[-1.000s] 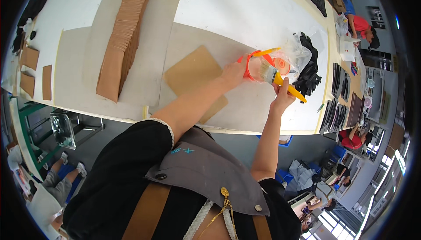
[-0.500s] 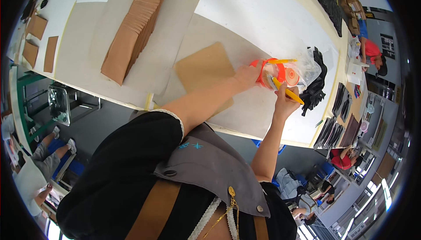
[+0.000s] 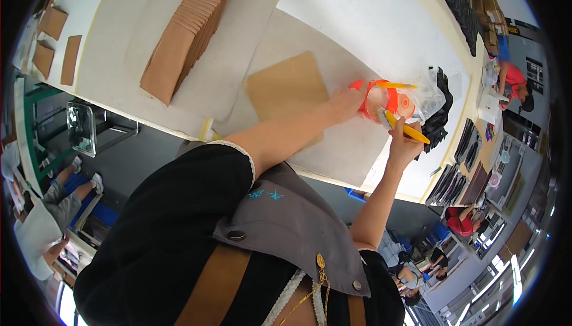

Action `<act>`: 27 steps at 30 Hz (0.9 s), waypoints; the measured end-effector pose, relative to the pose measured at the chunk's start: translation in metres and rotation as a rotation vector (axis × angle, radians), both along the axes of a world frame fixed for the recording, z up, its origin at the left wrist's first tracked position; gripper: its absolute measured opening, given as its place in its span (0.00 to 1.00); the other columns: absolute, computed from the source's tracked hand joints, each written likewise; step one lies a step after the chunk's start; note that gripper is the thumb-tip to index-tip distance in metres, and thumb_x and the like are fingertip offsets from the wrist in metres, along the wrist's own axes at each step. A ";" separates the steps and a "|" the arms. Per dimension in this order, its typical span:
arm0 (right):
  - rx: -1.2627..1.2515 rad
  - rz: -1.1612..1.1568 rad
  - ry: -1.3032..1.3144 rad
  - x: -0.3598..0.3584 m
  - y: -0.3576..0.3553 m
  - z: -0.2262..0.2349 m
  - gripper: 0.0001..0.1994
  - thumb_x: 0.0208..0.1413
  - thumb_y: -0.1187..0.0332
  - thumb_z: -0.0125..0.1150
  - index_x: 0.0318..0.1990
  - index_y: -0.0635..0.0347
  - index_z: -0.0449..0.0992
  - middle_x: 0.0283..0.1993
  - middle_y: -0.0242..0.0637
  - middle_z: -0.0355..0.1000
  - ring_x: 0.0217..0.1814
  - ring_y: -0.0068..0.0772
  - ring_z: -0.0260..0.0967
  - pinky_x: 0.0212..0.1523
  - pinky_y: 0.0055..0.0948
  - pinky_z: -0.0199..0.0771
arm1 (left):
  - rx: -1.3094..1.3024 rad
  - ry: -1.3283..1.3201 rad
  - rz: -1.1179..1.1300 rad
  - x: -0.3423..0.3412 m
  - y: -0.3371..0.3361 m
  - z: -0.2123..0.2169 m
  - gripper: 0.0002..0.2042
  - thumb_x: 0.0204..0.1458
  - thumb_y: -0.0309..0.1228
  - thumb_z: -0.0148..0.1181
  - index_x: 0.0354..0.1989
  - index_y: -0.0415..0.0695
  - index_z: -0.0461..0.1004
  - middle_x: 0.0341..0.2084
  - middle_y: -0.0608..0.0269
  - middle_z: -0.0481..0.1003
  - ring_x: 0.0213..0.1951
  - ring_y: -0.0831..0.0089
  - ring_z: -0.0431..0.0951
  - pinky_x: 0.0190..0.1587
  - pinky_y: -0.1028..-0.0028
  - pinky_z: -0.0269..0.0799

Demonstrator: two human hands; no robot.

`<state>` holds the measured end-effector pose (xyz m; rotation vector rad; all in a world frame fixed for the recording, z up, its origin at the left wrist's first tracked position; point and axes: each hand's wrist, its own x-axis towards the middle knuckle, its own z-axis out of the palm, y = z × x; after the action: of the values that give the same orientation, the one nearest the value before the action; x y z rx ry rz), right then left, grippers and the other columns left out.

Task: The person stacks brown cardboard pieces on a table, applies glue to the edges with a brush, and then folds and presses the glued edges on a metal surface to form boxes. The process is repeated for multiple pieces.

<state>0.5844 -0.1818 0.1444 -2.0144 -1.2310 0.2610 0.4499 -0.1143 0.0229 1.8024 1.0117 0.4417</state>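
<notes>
My left hand [image 3: 347, 104] is closed on the side of a clear tub with an orange-red rim [image 3: 361, 85]. Pinched in my right hand [image 3: 407, 140] is a brush with a yellow handle [image 3: 415, 133], its bristle end at the tub's opening. A second yellow handle [image 3: 396, 85] lies across the tub's far side; its other end cannot be made out. Just right of the tub is a round orange piece, perhaps a lid [image 3: 406, 106]. A crumpled clear plastic bag [image 3: 430, 97] and a bundle of black strips [image 3: 440, 117] lie beyond it.
A square tan sheet [image 3: 286, 91] lies left of the tub, partly under my left forearm. Farther left stands a long row of brown leather-like pieces [image 3: 190, 34]. Dark stacked pieces [image 3: 447, 184] line the table's right end. Other people sit farther off on both sides.
The whole view has shifted slightly, so the table things appear farther right. Both hands keep their holds on the tub and the brush, and the brush tip stays at the tub's opening.
</notes>
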 end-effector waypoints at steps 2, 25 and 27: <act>-0.010 -0.002 -0.005 0.007 -0.002 0.007 0.17 0.59 0.70 0.69 0.22 0.64 0.70 0.18 0.32 0.72 0.19 0.21 0.73 0.22 0.21 0.70 | 0.020 0.023 0.011 0.002 0.000 -0.003 0.51 0.48 0.48 0.74 0.73 0.39 0.47 0.38 0.48 0.82 0.39 0.47 0.83 0.44 0.53 0.76; 0.228 -0.080 0.116 0.041 -0.056 0.010 0.08 0.61 0.75 0.67 0.32 0.66 0.74 0.36 0.41 0.75 0.39 0.30 0.77 0.39 0.28 0.77 | -0.001 0.009 -0.020 -0.001 0.004 -0.002 0.50 0.45 0.45 0.77 0.71 0.42 0.51 0.44 0.47 0.80 0.47 0.47 0.81 0.48 0.53 0.75; 0.111 0.116 -0.135 0.032 -0.054 0.009 0.03 0.60 0.78 0.66 0.40 0.66 0.79 0.44 0.45 0.78 0.52 0.41 0.78 0.56 0.37 0.77 | 0.001 -0.070 0.020 -0.001 0.005 -0.004 0.49 0.43 0.44 0.78 0.69 0.42 0.53 0.43 0.46 0.80 0.47 0.47 0.81 0.48 0.54 0.75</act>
<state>0.6167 -0.2358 0.1532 -1.8933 -1.4177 0.1106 0.4486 -0.1098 0.0192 1.7671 0.9820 0.5137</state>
